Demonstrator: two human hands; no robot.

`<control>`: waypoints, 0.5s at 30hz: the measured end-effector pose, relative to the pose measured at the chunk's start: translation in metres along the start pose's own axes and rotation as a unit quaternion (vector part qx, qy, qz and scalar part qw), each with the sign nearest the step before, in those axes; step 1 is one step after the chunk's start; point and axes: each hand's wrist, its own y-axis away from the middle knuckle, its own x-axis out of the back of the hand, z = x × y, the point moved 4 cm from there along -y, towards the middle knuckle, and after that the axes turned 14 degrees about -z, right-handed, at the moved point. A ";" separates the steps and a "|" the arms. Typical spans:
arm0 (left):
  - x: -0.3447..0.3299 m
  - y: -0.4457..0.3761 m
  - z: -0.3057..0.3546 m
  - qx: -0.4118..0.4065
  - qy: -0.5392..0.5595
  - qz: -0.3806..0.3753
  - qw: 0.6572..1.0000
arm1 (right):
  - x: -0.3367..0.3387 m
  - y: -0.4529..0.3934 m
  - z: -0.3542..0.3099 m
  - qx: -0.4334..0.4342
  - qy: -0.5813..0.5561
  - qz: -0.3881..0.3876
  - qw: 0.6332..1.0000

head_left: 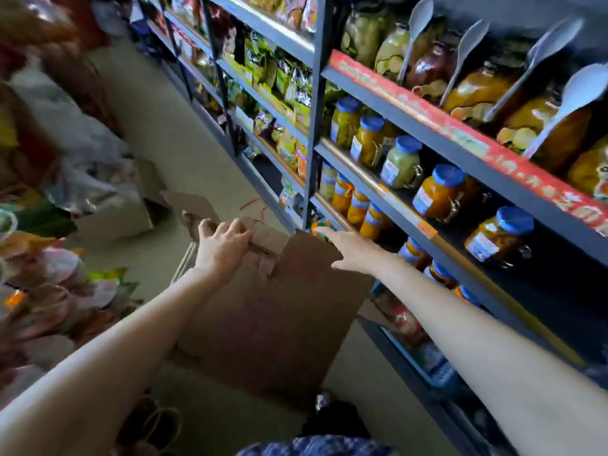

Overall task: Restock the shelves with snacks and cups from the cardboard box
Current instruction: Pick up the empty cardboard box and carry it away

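— Where's the cardboard box (pixel 279 311)?
— Six o'clock, by the shelves (pixel 411 222). Left hand (pixel 223 246) grips its flap; right hand (pixel 348 248) reaches flat, fingers straight.
— Risk?
— One-handed, I'd guess it tips, spilling snacks.

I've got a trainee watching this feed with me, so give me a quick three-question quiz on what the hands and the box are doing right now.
1. True or false: the left hand grips a flap of the cardboard box.
2. The right hand is: A) holding a jar, B) reaching with straight fingers past the box edge toward the shelves, C) resting on the floor.
3. What colour are the lids of the jars on the shelves?

Key: 1 true; 2 B; 3 blue.
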 end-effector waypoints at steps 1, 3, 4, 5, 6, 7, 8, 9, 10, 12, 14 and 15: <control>0.006 -0.017 -0.014 0.007 0.002 0.016 1.000 | 0.015 -0.026 0.002 0.008 0.009 -0.007 1.000; 0.015 -0.044 -0.049 0.030 0.019 0.041 0.999 | 0.040 -0.078 0.000 0.018 0.022 -0.019 0.999; 0.019 -0.054 -0.067 0.041 0.020 0.051 0.998 | 0.051 -0.103 -0.004 0.024 0.026 -0.029 0.999; 0.024 -0.066 -0.085 0.055 0.017 0.053 0.997 | 0.061 -0.128 -0.010 0.031 0.028 -0.039 0.998; 0.028 -0.080 -0.105 0.071 0.015 0.049 0.996 | 0.073 -0.152 -0.017 0.041 0.030 -0.046 0.998; 0.030 -0.095 -0.124 0.089 0.021 0.040 0.995 | 0.085 -0.179 -0.023 0.051 0.031 -0.049 0.997; 0.032 -0.112 -0.143 0.108 0.030 0.027 0.993 | 0.098 -0.206 -0.028 0.060 0.031 -0.048 0.997; 0.033 -0.130 -0.162 0.125 0.035 0.013 0.991 | 0.111 -0.233 -0.033 0.066 0.030 -0.046 0.996; 0.033 -0.151 -0.183 0.138 0.032 0.004 0.990 | 0.123 -0.261 -0.038 0.071 0.027 -0.041 0.996; 0.033 -0.197 -0.225 0.151 0.029 -0.008 0.988 | 0.147 -0.317 -0.047 0.072 0.017 -0.035 0.997; 0.036 -0.244 -0.268 0.158 0.043 -0.022 0.986 | 0.174 -0.371 -0.057 0.065 0.011 -0.039 0.997; 0.037 -0.266 -0.289 0.156 0.047 -0.026 0.986 | 0.189 -0.396 -0.062 0.058 0.009 -0.038 0.998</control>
